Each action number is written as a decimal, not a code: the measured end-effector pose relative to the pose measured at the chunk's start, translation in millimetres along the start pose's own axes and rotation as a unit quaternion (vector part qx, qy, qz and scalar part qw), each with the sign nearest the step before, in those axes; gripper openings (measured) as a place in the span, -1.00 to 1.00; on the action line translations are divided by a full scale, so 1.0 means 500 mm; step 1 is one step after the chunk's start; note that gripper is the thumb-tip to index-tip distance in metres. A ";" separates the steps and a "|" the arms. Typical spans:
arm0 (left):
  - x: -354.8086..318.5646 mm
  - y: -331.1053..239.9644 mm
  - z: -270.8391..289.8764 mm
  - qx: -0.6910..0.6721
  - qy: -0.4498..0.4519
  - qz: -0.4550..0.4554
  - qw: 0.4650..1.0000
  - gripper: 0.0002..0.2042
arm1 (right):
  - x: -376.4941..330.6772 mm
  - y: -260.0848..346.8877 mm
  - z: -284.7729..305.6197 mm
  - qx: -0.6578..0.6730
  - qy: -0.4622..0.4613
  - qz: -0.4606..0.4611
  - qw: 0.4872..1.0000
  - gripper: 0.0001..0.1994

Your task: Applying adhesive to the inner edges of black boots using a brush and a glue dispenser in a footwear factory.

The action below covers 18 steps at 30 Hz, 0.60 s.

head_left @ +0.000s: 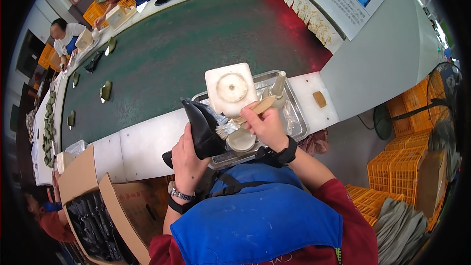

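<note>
My left hand (185,162) grips a glossy black leather shoe upper (200,130), tilted, with a pale greyish inner edge facing right. In my right hand (270,128) is a brush (260,107) with a wooden handle. Its whitish bristles are at the upper's right edge; whether they touch cannot be told. Just below the brush sits a round pale cup (241,141) in a metal tray (300,122). A white square container (230,86) with a round recessed top stands at the tray's far side, beside a pale nozzle bottle (278,90).
Beyond the tray runs a wide green conveyor belt (171,54) carrying several shoe pieces. A tan block (319,99) lies on the white ledge at right. An open carton (93,216) of black pieces stands lower left; orange crates (397,167) and a fan (441,98) are at right. Co-workers sit across the belt.
</note>
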State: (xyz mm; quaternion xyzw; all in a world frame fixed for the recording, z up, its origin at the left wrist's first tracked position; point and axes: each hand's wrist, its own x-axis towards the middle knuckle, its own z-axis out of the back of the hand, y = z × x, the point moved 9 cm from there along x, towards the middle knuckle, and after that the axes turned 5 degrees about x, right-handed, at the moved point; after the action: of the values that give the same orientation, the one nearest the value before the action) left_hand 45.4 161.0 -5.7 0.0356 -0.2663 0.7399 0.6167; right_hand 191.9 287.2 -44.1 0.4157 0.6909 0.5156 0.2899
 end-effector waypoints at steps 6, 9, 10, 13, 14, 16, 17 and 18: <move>0.002 -0.011 0.002 0.009 -0.005 -0.029 1.000 -0.24 | 0.034 -0.010 0.010 -0.066 -0.020 0.051 0.996 -0.81; 0.002 -0.009 -0.002 0.009 0.001 -0.036 0.999 -0.23 | 0.043 0.001 0.008 -0.109 -0.026 0.084 0.990 -0.75; 0.001 -0.009 -0.003 0.009 0.005 -0.040 0.999 -0.22 | 0.046 0.007 0.007 -0.136 -0.029 0.098 0.985 -0.70; -0.001 -0.005 -0.006 -0.002 0.031 -0.044 0.999 -0.22 | 0.057 0.030 -0.005 -0.161 -0.033 0.142 0.976 -0.71; -0.003 -0.006 -0.006 -0.002 0.033 -0.046 0.998 -0.22 | 0.064 0.036 -0.002 -0.160 -0.035 0.141 0.976 -0.71; -0.005 -0.009 -0.008 -0.013 0.042 -0.055 0.998 -0.22 | 0.077 0.031 -0.015 -0.204 0.010 0.101 0.974 -0.77; -0.005 -0.008 -0.010 -0.014 0.044 -0.057 0.997 -0.22 | 0.075 0.031 -0.015 -0.203 0.007 0.100 0.974 -0.77; -0.006 -0.003 -0.009 -0.008 0.037 -0.051 0.998 -0.22 | 0.073 0.039 -0.023 -0.206 0.012 0.128 0.970 -0.79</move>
State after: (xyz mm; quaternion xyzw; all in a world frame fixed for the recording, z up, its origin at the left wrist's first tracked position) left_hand 48.8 160.6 -10.3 0.0170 -0.2474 0.7059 0.6635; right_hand 169.8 316.1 -21.1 0.4260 0.5137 0.6847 0.2929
